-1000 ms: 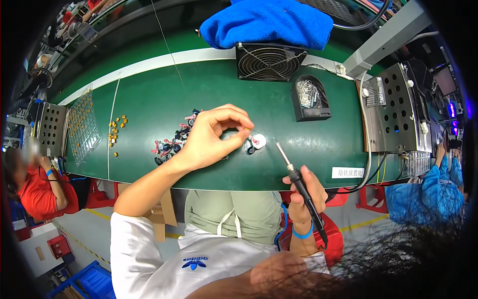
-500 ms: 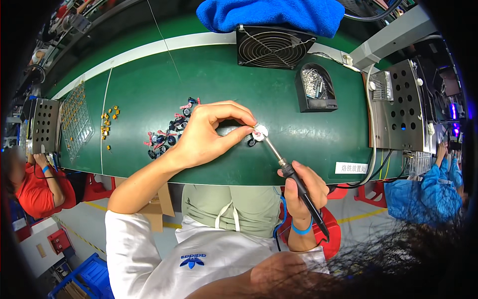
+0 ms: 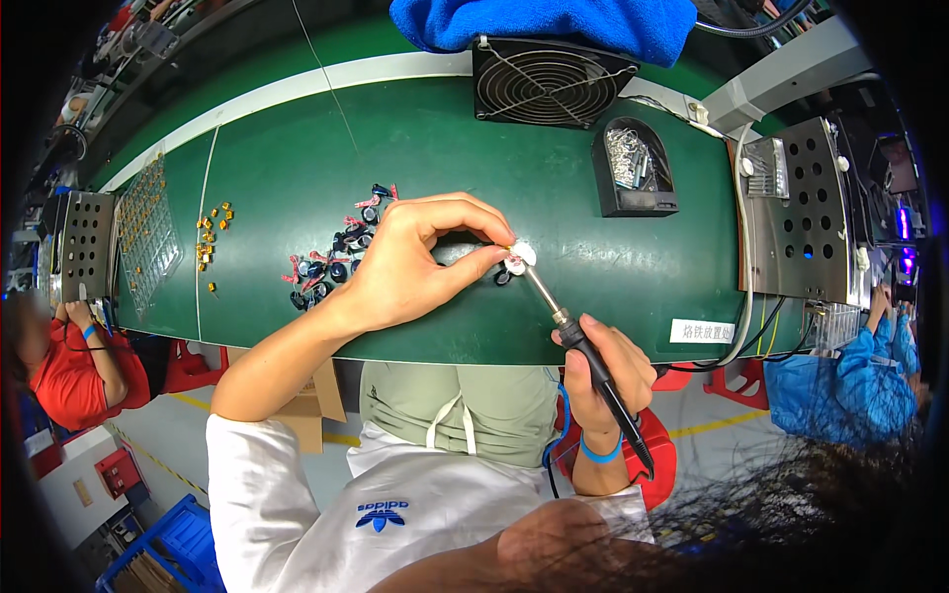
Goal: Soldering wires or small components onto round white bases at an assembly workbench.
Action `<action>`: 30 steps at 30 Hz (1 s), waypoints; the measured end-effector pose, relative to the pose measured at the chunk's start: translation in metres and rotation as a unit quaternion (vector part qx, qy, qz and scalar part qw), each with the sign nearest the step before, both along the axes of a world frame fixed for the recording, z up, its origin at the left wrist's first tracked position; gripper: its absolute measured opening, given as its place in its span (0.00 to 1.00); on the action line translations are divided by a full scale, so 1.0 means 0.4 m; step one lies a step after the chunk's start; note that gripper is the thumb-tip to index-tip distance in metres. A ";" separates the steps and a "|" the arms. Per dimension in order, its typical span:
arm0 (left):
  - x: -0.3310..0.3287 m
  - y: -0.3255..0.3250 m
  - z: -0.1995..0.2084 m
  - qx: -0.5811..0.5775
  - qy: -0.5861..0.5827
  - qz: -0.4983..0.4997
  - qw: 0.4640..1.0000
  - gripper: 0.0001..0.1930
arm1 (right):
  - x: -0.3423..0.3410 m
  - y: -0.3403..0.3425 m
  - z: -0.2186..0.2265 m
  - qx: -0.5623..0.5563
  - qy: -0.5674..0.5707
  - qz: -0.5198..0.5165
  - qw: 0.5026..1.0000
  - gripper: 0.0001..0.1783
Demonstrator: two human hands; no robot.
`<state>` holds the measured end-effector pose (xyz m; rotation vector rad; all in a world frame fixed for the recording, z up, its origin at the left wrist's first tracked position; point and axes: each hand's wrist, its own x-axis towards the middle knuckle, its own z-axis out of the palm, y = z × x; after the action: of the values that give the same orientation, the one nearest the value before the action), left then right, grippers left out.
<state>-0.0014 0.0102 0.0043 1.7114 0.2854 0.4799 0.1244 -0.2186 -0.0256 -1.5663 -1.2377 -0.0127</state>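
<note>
My right hand (image 3: pixel 611 374) is wrapped around a soldering iron (image 3: pixel 570 331) with a black handle. Its metal tip reaches the edge of a small white round piece (image 3: pixel 524 255) above the green table. Reddish marks show on that piece. My left hand (image 3: pixel 425 259) pinches thumb and forefinger at the piece's left edge; what sits between the fingertips is too small to make out. Just below the white piece lies a small dark round part (image 3: pixel 503 279). Left of my left hand is a loose pile of dark round parts with red wires (image 3: pixel 338 270), partly hidden behind the hand.
A black fan (image 3: pixel 549 84) with a blue towel (image 3: pixel 554 22) stands at the back. A black bin of metal pieces (image 3: pixel 638 203) sits at right, near a perforated metal box (image 3: pixel 806 217). Small yellow parts (image 3: pixel 206 237) and a clear tray (image 3: pixel 148 237) lie left.
The whole view has shifted slightly. Both hands and the soldering iron keep nearly the same pose, with the tip still at the white piece.
</note>
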 end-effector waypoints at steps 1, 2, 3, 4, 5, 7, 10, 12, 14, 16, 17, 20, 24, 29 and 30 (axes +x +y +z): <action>0.001 0.000 0.000 0.000 -0.001 0.000 1.000 0.08 | 0.001 -0.002 0.001 0.000 0.000 0.000 1.000 0.18; 0.001 0.000 0.000 -0.001 -0.001 0.000 1.000 0.08 | 0.002 -0.004 0.003 -0.009 -0.001 0.000 1.000 0.18; 0.000 0.000 0.001 -0.001 0.001 0.001 1.000 0.08 | 0.002 -0.005 0.004 -0.017 -0.002 0.000 1.000 0.18; -0.001 0.000 0.001 -0.001 0.003 0.002 1.000 0.08 | 0.001 -0.004 0.006 -0.017 -0.001 0.000 1.000 0.18; -0.002 -0.001 0.001 -0.001 0.003 0.002 1.000 0.08 | -0.001 -0.001 0.008 -0.002 0.007 -0.004 1.000 0.18; -0.002 -0.003 0.002 -0.011 0.002 0.004 1.000 0.08 | -0.001 -0.001 0.009 0.014 0.016 -0.009 1.000 0.19; 0.000 -0.003 0.003 -0.004 0.007 0.003 1.000 0.07 | 0.001 -0.005 0.010 0.018 0.031 -0.010 0.999 0.19; -0.001 -0.001 0.004 -0.004 0.012 0.000 1.000 0.07 | 0.002 -0.004 0.012 0.020 0.043 -0.003 0.999 0.19; -0.001 -0.001 0.003 -0.005 0.016 -0.001 1.000 0.07 | 0.003 -0.006 0.010 0.017 0.046 -0.003 0.999 0.19; -0.001 -0.002 -0.001 -0.027 -0.012 -0.011 1.000 0.07 | 0.005 -0.008 0.010 0.014 0.048 -0.002 0.999 0.19; 0.000 -0.002 -0.002 -0.027 -0.011 -0.011 1.000 0.07 | 0.006 -0.009 0.010 0.006 0.044 0.001 0.999 0.19; -0.001 -0.002 -0.007 -0.037 -0.017 -0.016 0.999 0.08 | 0.006 -0.011 0.007 -0.002 0.039 0.006 0.999 0.18; 0.000 -0.001 -0.011 -0.048 -0.032 -0.022 0.998 0.09 | 0.007 -0.011 0.008 -0.008 0.043 0.011 0.999 0.18; 0.000 -0.004 -0.009 -0.044 -0.021 -0.016 0.999 0.09 | 0.008 -0.006 0.009 -0.006 0.038 0.016 0.999 0.18; -0.001 -0.004 -0.008 -0.039 -0.020 -0.015 0.999 0.09 | 0.008 -0.006 0.009 -0.008 0.036 0.019 0.999 0.18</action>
<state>-0.0017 0.0086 0.0009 1.6257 0.2463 0.4749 0.1277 -0.2209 -0.0219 -1.5444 -1.2127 0.0783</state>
